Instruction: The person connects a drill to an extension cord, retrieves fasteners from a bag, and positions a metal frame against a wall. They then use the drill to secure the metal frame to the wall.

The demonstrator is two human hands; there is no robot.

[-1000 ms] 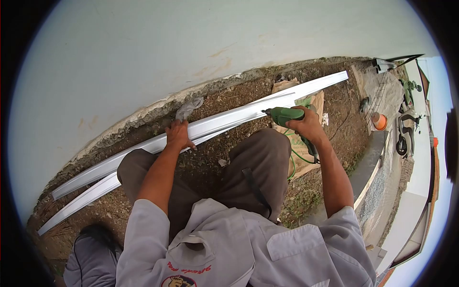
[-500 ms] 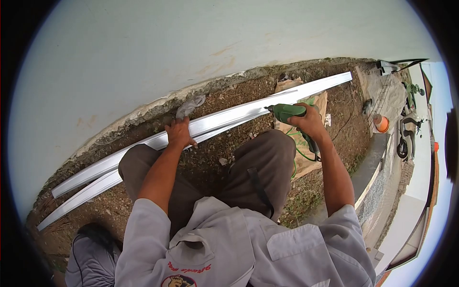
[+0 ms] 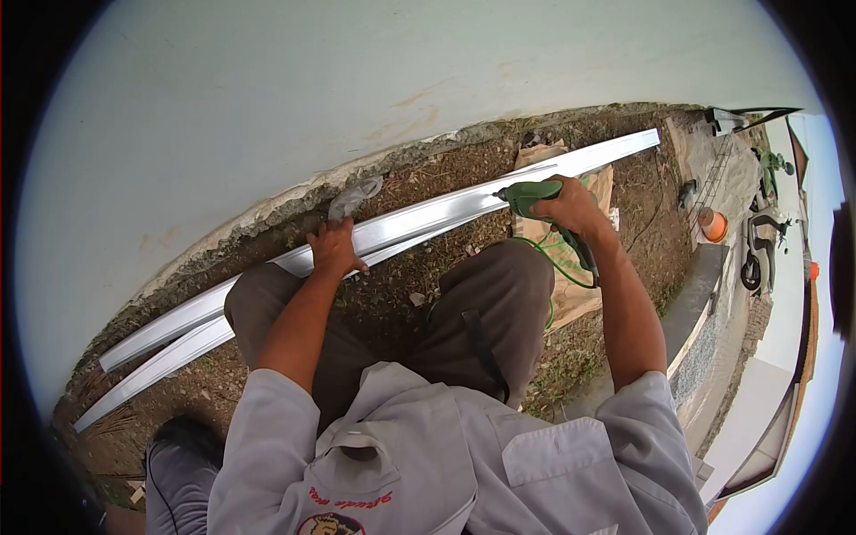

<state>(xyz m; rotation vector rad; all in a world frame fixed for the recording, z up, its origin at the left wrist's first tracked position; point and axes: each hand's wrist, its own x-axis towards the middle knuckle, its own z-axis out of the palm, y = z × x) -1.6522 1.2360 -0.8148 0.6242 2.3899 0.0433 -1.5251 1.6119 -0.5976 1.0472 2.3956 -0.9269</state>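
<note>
A long silvery metal profile (image 3: 419,218) lies slantwise over the soil, with a second profile (image 3: 169,364) partly under it. My left hand (image 3: 333,250) rests across the upper profile, its fingers spread around the far edge and its thumb apart on the near side. My right hand (image 3: 572,210) is wrapped round a green power drill (image 3: 531,194). The drill's tip points left at the surface of the profile; whether it touches is too small to tell. A crumpled piece of clear plastic (image 3: 355,197) lies just beyond my left hand.
A pale wall (image 3: 357,80) rises beyond the profiles. Brown paper sacking (image 3: 575,290) and a green cord (image 3: 562,267) lie beneath the drill. An orange bucket (image 3: 712,225) and a motorbike (image 3: 758,250) are at the right. Another person's leg (image 3: 183,473) shows at the lower left.
My right hand and the drill have shifted slightly up and to the left, and the drill is tilted differently. My left hand keeps its place on the profile.
</note>
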